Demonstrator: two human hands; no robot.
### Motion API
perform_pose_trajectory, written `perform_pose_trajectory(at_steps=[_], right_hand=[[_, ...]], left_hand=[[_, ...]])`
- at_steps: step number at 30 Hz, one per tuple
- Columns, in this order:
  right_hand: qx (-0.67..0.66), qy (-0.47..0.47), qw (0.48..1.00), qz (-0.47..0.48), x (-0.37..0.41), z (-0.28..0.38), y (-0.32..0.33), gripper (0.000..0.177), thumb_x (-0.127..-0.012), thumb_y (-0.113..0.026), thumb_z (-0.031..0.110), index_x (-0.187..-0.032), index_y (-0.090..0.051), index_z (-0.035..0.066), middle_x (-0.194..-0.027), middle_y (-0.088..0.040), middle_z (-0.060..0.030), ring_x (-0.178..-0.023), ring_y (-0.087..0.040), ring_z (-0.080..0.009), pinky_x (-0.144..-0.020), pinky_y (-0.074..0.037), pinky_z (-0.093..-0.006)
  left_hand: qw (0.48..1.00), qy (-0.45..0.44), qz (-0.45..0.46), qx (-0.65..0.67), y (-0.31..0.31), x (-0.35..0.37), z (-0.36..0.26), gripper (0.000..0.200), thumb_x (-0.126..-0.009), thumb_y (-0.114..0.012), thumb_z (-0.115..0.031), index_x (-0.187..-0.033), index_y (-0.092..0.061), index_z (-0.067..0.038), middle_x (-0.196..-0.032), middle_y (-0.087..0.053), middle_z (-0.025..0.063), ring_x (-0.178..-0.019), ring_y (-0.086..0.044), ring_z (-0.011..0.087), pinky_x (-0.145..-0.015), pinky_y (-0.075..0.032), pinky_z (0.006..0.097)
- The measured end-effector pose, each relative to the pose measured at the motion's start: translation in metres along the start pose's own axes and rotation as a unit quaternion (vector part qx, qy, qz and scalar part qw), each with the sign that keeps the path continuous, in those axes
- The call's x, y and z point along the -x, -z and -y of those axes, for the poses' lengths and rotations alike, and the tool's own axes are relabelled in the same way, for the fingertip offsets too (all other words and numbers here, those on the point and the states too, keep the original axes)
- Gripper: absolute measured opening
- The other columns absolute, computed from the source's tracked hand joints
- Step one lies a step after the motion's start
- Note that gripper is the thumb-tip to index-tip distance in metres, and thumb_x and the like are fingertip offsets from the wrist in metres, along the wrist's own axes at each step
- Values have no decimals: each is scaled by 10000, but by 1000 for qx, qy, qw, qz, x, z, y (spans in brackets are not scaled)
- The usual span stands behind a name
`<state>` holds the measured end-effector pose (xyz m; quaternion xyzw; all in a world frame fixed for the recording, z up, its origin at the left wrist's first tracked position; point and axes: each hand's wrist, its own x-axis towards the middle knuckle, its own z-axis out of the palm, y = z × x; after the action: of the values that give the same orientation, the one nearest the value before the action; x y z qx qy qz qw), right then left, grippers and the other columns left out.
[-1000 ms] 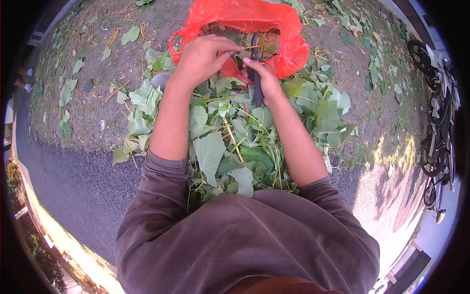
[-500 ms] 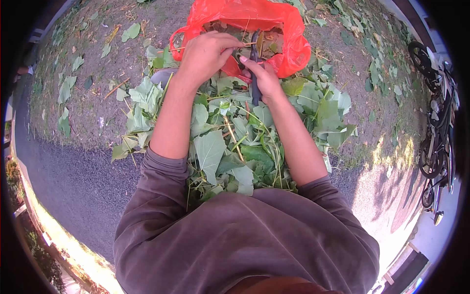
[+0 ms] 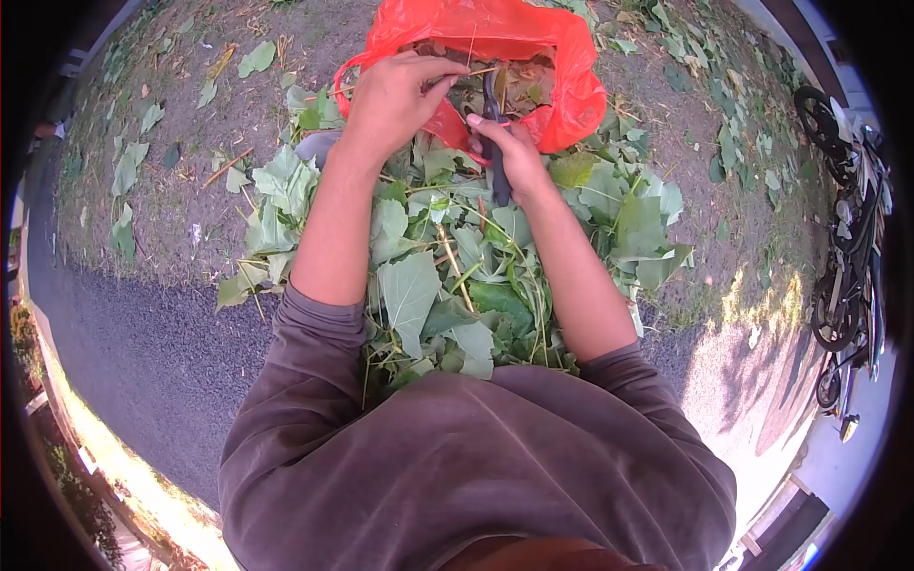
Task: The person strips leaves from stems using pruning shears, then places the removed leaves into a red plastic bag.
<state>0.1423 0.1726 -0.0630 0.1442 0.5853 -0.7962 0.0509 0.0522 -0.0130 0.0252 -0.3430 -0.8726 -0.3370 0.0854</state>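
Observation:
My left hand (image 3: 392,107) pinches a thin brown twig (image 3: 484,71) that pokes out on both sides of the fingers. In my right hand (image 3: 515,157) is a pair of dark pruning shears (image 3: 491,95), blades pointing away from me and close to the twig's right end. Both hands are at the near rim of a red plastic bag (image 3: 476,19), whose mouth gapes toward me. Twig pieces and dry bits lie inside the bag. Under my forearms spreads a heap of cut green leaves and stems (image 3: 409,295).
Bare soil (image 3: 200,105) with scattered leaves surrounds the heap. A paved strip (image 3: 152,362) runs along the near side. At the far right stand parked two-wheelers (image 3: 843,247). A loose stick (image 3: 227,167) lies on the soil at left.
The twig's right end has tilted upward as my left hand shifted slightly. The shears have moved a little toward me and left. The bag and leaf heap look much the same.

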Motion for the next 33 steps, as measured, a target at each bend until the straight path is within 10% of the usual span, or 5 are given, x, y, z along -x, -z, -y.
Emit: perform_pose_trajectory(at_steps=[6, 33], right_hand=[[1, 1, 1000, -2, 2, 1, 0, 351, -950, -785, 389, -831, -645, 90, -755, -604, 20, -707, -539, -93, -670, -387, -281], [-3, 11, 1000, 14, 1, -1, -3, 377, -971, -768, 415, -826, -632, 94, -750, -587, 29, -696, -525, -90, -668, -387, -279]], left_hand=[[993, -117, -4, -9, -12, -1, 7, 256, -866, -747, -46, -1101, -825, -111, -1044, -803, 63, -927, -727, 274, -846, -585, 404], [994, -104, -29, -7, -17, -1, 4, 224, -848, -772, -61, -1056, -826, -128, -1041, -808, 16, -965, -727, 221, -897, -574, 388]])
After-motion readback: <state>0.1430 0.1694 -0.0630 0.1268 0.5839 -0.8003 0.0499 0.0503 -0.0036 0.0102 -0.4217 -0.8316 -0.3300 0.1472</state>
